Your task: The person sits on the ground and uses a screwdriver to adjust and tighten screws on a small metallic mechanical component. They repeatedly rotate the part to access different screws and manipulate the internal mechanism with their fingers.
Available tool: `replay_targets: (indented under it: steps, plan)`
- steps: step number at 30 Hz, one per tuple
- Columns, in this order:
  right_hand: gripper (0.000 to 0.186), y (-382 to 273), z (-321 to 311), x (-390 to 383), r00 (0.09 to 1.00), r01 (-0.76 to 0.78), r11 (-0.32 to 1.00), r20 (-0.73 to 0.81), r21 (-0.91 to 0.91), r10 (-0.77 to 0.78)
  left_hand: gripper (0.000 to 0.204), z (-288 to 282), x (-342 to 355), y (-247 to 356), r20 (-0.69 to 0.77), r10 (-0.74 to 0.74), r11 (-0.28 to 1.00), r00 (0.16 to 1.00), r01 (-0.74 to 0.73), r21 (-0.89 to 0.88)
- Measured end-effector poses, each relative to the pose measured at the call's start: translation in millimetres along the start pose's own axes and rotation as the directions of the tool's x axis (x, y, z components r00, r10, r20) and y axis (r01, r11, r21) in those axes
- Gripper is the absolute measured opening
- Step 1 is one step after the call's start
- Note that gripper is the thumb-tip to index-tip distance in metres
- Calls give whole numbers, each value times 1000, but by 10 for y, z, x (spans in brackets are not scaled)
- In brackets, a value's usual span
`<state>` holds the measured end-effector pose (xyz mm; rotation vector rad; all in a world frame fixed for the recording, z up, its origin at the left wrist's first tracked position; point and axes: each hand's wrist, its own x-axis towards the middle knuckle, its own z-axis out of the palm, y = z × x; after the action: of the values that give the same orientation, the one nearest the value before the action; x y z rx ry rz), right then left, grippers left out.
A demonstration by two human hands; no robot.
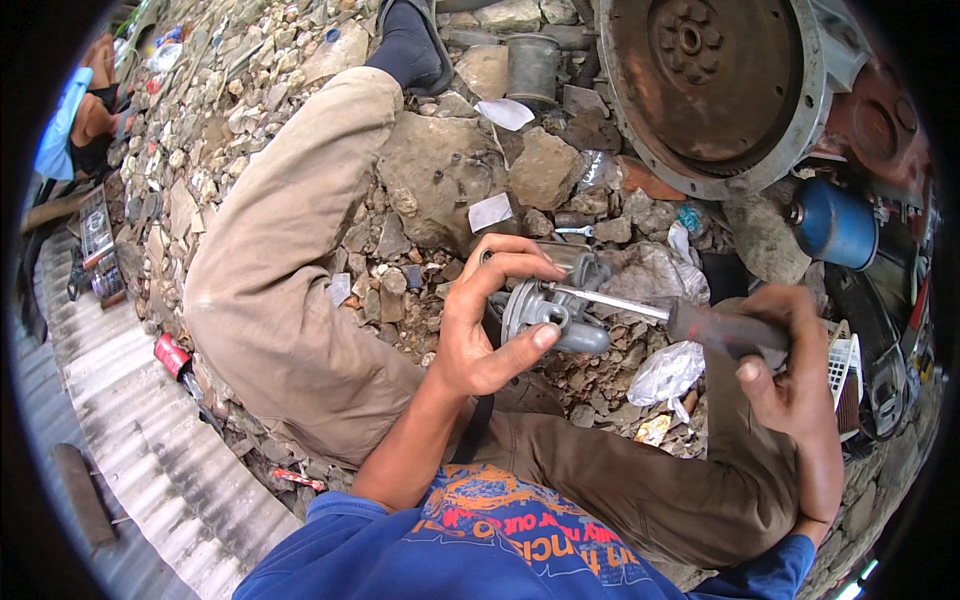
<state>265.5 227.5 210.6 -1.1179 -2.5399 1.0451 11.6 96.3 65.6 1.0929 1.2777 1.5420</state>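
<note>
Loose grey stones (440,170) covered the ground under the seated person, whose khaki-trousered legs spread to either side, and scraps of white paper (490,212) lay among them. A large rusty flywheel housing (715,85) stood close above the work, with a blue canister (835,225) just to its right and a crumpled plastic bag (665,372) below the tool. The left hand (480,330) was clamped on a grey metal pump body (550,310), fingers (515,262) curled over its top and the thumb pressed under it, holding it above the stones between the knees. The right hand (795,375) gripped the dark handle of a screwdriver (690,320), its shaft reaching left into the pump body. A corrugated metal sheet (140,440) bordered the stones at lower left, where the ground lay more open.
</note>
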Motion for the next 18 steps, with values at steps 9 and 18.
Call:
replay_targets:
  steps: [9, 18]
  plan:
    - [67, 149, -199, 29, 943, 80, 979, 331, -190, -12, 52, -14, -22, -21, 8, -8, 996, 1000, 7, 93]
    - [73, 130, -24, 20, 990, -131, 991, 64, 32, 129, 42, -3, -18, -40, -16, -13, 993, 1000, 14, 119]
